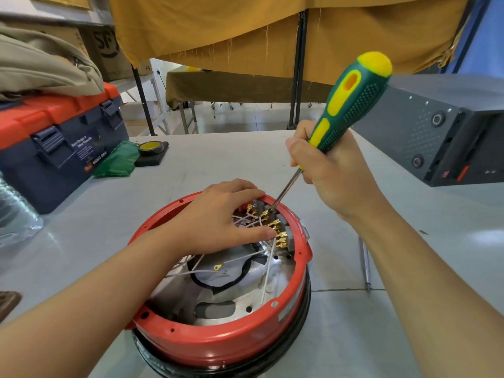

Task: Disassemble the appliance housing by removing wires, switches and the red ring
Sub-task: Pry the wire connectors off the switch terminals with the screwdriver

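The round appliance housing with its red ring (223, 342) sits upside down near the table's front edge. Inside lie white wires (268, 266), a black cable loop and grey switches with brass terminals (279, 233) at the far right wall. My left hand (218, 216) rests flat over the far inner rim, its fingers straight, one fingertip touching the terminals. My right hand (327, 170) grips a green and yellow screwdriver (351, 105). Its tip meets a terminal at the far rim.
A blue and orange toolbox (54, 137) stands at the left with cloth on top. A tape roll (152, 147) and green bag lie behind it. A dark metal box (441, 126) fills the right. A thin tool (366, 266) lies right of the housing.
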Motion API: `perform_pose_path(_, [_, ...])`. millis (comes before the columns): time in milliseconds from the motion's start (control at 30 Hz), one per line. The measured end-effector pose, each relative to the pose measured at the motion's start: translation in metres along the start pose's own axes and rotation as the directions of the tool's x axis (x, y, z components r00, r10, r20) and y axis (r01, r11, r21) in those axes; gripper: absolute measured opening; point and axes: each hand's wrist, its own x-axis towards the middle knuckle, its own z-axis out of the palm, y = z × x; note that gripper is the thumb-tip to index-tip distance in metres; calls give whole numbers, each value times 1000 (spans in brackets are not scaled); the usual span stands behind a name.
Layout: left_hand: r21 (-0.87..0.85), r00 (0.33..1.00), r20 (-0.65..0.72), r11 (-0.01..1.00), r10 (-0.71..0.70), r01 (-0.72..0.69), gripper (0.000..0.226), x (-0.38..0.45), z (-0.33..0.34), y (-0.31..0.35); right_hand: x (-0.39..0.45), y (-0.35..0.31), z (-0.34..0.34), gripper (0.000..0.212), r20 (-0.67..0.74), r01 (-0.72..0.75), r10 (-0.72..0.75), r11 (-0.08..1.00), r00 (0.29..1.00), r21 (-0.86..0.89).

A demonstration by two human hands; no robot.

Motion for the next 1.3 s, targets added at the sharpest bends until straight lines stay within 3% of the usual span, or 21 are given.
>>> perform_pose_path(300, [1,1000,12,1000,-2,2,79,1,0,-1,8,12,-3,33,-117,-194,222,958,968,211])
perform_pose_path(467, [0,1000,18,1000,2,-2,81,0,0,-2,7,24,-8,19,-151,-253,319,904,935,346])
perform_pose_path(600, [-1,1000,17,1000,-5,5,82,1,0,-1,5,33,-12,20,-182,-283,382,868,906,409])
perform_pose_path(767, [-7,1000,16,1000,-8,8,82,1,1,-2,-1,36,-11,30,-249,-313,437,855,864,413])
perform_pose_path(1133, [-9,999,36,1000,-19,19,84,0,0,-1,-11,38,-13,27,-350,-314,517,810,781,495])
perform_pose_path(1200, [-7,999,43,1000,-21,21,84,0,0,0,-18,42,-3,29,-328,-338,523,810,787,479])
perform_pose_path(1300, [-26,999,32,1000,-14,14,84,1,0,-1,-25,36,20,28,-250,-371,444,882,860,289])
